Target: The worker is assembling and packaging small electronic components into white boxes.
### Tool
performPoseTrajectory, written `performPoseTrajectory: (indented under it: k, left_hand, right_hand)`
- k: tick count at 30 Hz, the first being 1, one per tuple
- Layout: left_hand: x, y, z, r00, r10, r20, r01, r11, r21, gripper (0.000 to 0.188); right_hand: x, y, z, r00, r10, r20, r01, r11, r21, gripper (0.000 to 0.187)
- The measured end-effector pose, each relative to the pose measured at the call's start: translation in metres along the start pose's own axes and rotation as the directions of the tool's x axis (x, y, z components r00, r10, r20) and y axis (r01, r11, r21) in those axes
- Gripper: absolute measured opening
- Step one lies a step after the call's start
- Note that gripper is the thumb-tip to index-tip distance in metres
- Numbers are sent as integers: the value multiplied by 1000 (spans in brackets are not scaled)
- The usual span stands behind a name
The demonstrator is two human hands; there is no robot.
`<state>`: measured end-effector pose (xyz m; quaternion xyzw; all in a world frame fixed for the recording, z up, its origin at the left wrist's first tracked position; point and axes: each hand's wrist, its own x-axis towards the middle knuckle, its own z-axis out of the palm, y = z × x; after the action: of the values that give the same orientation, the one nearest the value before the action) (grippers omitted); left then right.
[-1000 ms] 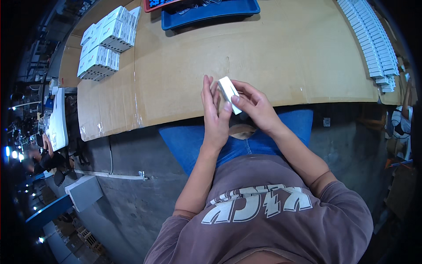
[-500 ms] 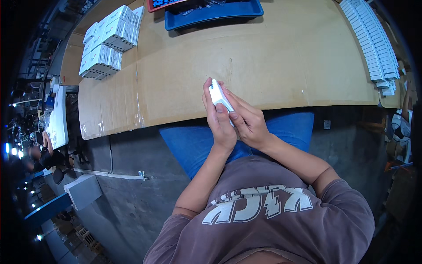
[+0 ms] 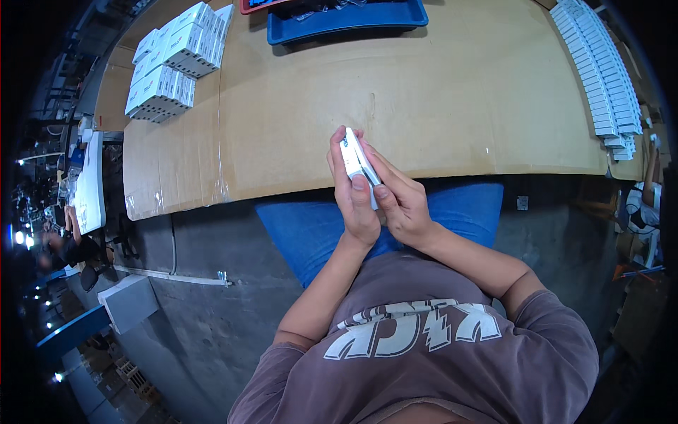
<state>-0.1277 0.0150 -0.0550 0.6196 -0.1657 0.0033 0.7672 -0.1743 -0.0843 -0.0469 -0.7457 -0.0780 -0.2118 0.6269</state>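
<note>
Between my two hands, just over the table's near edge, is a small white box [image 3: 352,157], tilted with one end pointing away from me. My left hand [image 3: 355,203] is closed round its left side, the thumb lying along the near part. On the other side my right hand [image 3: 401,200] grips it with thumb and fingers. A dark line runs along the box's right edge; whether it is a gap or a shadow I cannot tell. My fingers hide much of its lower part.
The table [image 3: 296,120] is covered with brown cardboard. Stacked white boxes [image 3: 173,53] stand at the far left, and long rows of white boxes [image 3: 592,71] at the far right. A blue tray [image 3: 346,27] sits at the back, beside a red tray [image 3: 247,8].
The white box has turned slightly in my hands, and a dark line now shows along its right edge. Both hands keep their hold; the whole view has shifted a little.
</note>
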Motion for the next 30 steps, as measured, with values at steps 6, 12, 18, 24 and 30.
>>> performPoseTrajectory:
  k: [6,12,18,24,30]
  left_hand:
    - [0,14,7,998,5,-58,-6,1000,-18,95]
    - [-8,4,0,994,86,67,-91,993,81,101]
    - [-7,2,-2,978,151,145,-167,980,104,105]
    - [-8,-2,2,971,206,124,-224,962,159,96]
    - [-5,1,0,959,243,145,-272,934,233,89]
  right_hand:
    - [8,19,-1,901,433,-2,-372,777,508,48]
    - [-2,44,-10,648,601,468,-633,83,770,36]
    - [-7,56,-15,653,485,582,-638,-62,768,42]
    - [-13,64,-16,660,478,580,-622,-85,778,38]
    - [-7,53,-16,625,579,524,-633,-17,774,35]
